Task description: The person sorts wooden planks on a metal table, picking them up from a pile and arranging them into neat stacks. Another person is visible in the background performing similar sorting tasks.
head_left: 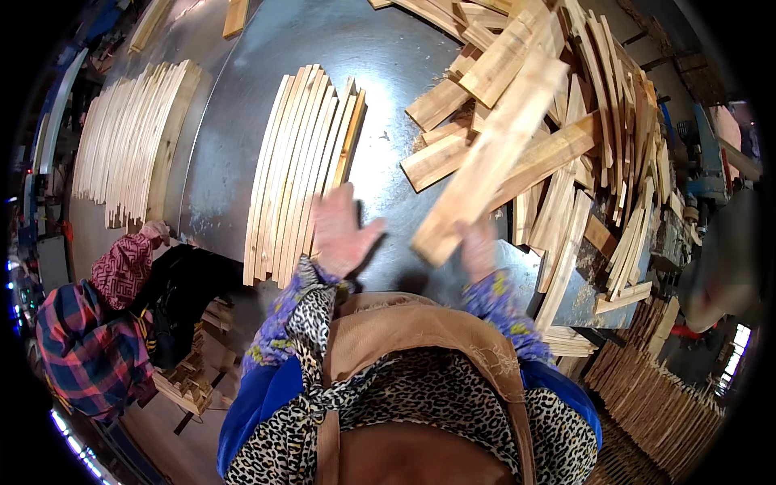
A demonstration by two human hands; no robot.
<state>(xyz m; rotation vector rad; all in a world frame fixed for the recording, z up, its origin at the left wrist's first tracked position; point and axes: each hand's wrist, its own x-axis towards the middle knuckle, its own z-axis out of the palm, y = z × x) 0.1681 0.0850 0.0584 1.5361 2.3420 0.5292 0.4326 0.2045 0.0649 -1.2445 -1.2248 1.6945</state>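
My left hand lies open, thumb spread, against the right side of a row of narrow wooden boards standing on edge. My right hand, smeared a little by motion, grips the near end of a pale wooden board. That board slants up and away to the right, its far end over a loose heap of boards. Both hands are above a grey metal table.
Another row of boards on edge stands at the far left. Beside it is a person in a plaid shirt. More boards crowd the right side of the table, and a stack of wood strips sits below at right.
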